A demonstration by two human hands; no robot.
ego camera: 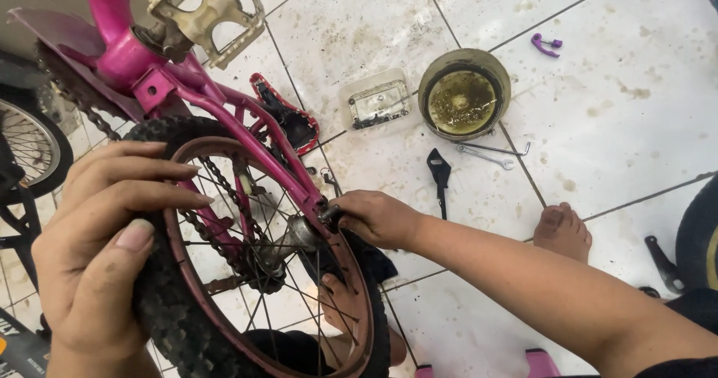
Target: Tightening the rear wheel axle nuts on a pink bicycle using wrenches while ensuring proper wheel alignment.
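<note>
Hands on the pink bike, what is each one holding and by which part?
Left hand grips the rear wheel by its knobby tire. Right hand pinches the axle nut at the frame end.

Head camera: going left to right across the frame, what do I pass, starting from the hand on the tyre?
Left hand gripping the tyre → right hand at the wheel axle → black tool on the floor → round tin of dirty liquid → purple clip → bare foot.
</note>
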